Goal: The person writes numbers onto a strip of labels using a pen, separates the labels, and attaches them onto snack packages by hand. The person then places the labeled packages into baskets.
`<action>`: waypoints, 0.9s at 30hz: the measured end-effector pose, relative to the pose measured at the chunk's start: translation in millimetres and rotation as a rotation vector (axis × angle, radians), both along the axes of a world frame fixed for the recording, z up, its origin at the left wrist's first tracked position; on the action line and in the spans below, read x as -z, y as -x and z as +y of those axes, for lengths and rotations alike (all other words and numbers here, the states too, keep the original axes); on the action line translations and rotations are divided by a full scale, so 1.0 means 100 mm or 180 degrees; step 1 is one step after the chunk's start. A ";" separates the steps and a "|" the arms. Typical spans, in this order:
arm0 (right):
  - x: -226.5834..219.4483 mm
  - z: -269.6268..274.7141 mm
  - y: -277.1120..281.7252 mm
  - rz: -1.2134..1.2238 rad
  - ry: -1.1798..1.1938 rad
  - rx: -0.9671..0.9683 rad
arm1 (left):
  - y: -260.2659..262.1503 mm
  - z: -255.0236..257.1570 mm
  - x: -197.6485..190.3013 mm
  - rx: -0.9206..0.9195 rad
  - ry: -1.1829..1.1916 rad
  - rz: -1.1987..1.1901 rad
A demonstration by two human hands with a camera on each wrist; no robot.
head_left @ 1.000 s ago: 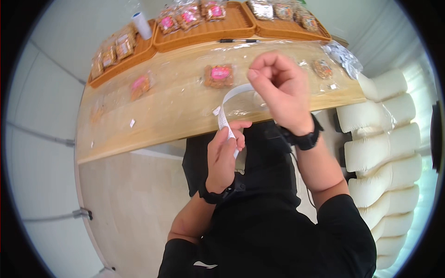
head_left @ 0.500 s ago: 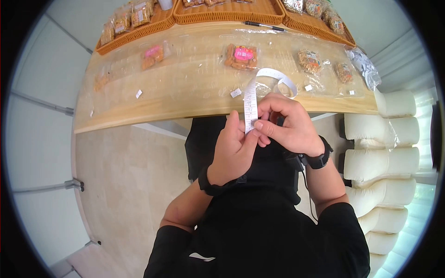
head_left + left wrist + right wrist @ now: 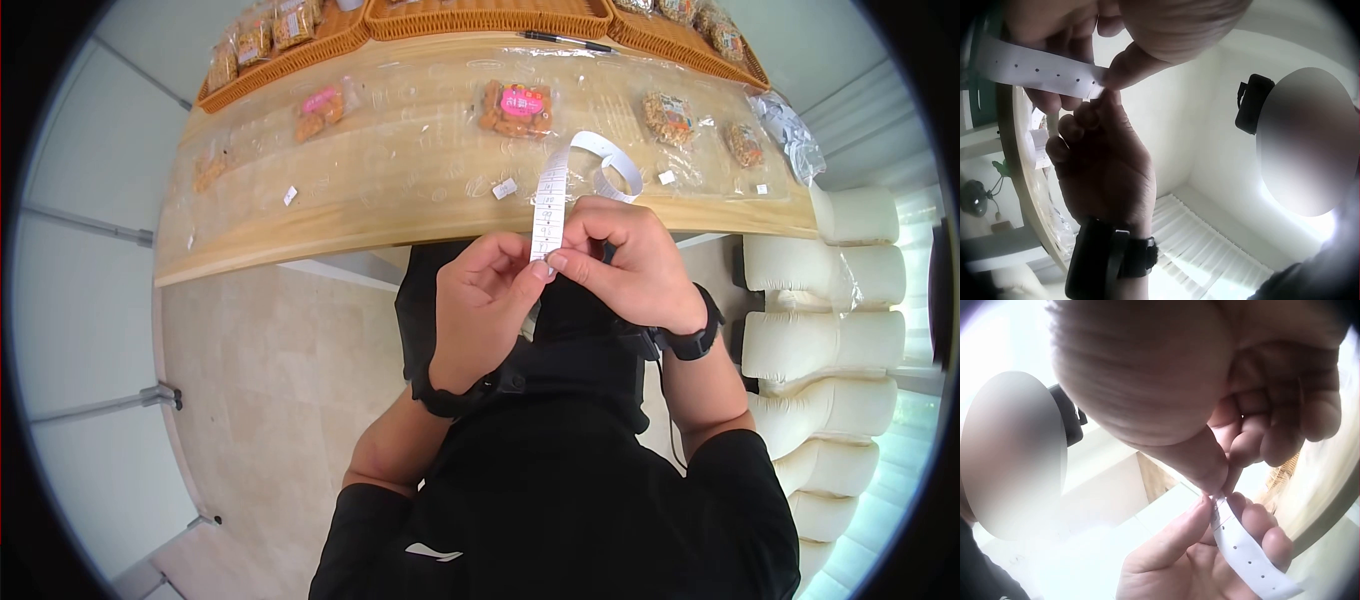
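Note:
A long white strip of labels point(image 3: 548, 200), with printed marks and a row of dark dots, rises from between both hands and curls into a loop above the table edge. My left hand point(image 3: 475, 305) pinches the strip close to its near end, thumb in front. From the other side my right hand point(image 3: 640, 262) meets it, its thumb and forefinger pinching the very end. In the right wrist view the two thumb tips lie almost together at the strip point(image 3: 1244, 553). The left wrist view shows the strip point(image 3: 1047, 74) running left from the thumb.
On the film-covered table point(image 3: 400, 215) lie bagged snacks, among them a pink-labelled bag point(image 3: 516, 108) and a nut-like one point(image 3: 668, 118). Small white labels point(image 3: 504, 188) sit in front of them. Wicker trays point(image 3: 490, 18) and a black pen point(image 3: 565, 42) line the back; a cream padded seat point(image 3: 820, 270) stands right.
My right hand came down from above the table to the strip's near end beside my left hand. Since then the left fingers have curled in and the thumbs drawn close together.

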State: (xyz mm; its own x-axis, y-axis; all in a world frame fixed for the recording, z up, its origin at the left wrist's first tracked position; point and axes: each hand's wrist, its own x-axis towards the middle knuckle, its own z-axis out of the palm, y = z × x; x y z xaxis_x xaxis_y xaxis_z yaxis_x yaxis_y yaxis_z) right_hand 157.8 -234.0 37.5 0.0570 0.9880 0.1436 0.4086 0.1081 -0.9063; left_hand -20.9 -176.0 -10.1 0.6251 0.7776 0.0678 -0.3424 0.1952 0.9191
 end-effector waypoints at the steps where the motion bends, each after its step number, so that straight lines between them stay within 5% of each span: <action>1: 0.00 0.00 0.00 -0.0152 -0.0017 -0.0013 | 0.01 0.01 0.02 -0.0001 0.0004 0.0001; 13: 0.03 -0.06 0.24 -0.0663 -0.1172 0.0376 | 0.02 -0.02 0.11 -0.0173 0.0554 -0.0413; 27: 0.14 -0.09 0.29 -0.1578 -0.1438 0.0481 | 0.02 -0.04 0.14 -0.0082 0.1285 -0.0993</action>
